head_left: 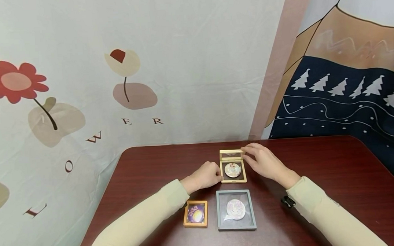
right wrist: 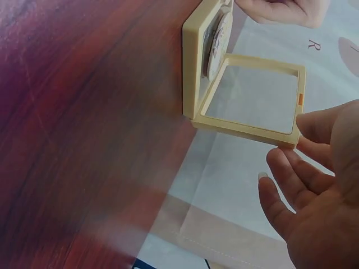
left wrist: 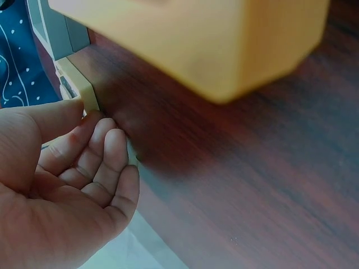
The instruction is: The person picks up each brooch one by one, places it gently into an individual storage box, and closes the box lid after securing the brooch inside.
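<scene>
A small pale-yellow hinged display case [head_left: 234,181] lies on the table with its lid [head_left: 231,151] raised at the back. Inside the base sits a round, light-coloured patterned badge [head_left: 233,170]. The left hand [head_left: 206,175] pinches the case's near left corner [left wrist: 85,94] between thumb and forefinger, its other fingers loosely curled. The right hand [head_left: 266,161] holds the lid at its upper right corner. In the right wrist view, thumb and forefinger pinch the lid's rim [right wrist: 247,131], and the remaining fingers of that hand [right wrist: 325,190] are spread below.
Nearer the person lie a grey display frame [head_left: 253,219] with a round, pale badge and a small orange frame [head_left: 185,224] with a purple picture. The orange frame stands close beneath the left sleeve. A printed cloth [head_left: 194,64] hangs behind the dark red table [head_left: 319,191].
</scene>
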The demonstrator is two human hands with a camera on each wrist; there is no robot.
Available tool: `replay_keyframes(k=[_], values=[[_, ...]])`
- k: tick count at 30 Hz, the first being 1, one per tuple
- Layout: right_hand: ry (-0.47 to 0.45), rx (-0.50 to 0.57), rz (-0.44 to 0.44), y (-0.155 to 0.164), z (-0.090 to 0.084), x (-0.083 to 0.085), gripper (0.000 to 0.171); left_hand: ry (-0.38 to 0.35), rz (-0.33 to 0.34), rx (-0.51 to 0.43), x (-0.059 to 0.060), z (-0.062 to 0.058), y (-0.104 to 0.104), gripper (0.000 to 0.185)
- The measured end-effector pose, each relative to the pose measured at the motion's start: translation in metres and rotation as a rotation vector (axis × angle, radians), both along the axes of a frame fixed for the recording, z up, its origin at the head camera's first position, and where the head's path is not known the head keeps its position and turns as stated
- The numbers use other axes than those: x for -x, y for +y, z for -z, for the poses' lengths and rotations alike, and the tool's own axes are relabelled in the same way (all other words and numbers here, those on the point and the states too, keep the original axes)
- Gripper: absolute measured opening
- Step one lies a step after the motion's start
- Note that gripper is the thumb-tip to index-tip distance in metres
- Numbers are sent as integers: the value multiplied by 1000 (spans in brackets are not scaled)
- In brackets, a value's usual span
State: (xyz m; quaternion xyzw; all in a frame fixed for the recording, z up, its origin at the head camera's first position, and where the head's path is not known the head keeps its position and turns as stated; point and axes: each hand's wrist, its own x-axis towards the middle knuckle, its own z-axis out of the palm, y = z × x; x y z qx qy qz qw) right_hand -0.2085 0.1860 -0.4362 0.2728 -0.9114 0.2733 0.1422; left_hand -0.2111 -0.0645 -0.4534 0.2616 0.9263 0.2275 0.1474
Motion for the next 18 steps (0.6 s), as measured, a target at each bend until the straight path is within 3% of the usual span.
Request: replay_keyframes(k=[10, 18], values=[[20, -30, -11, -2, 2, -8, 23, -2, 0, 0, 1, 1, -1, 35], [-31, -67, -26, -3, 3, -20, 23, -4, 4, 2, 1, 1, -2, 34]])
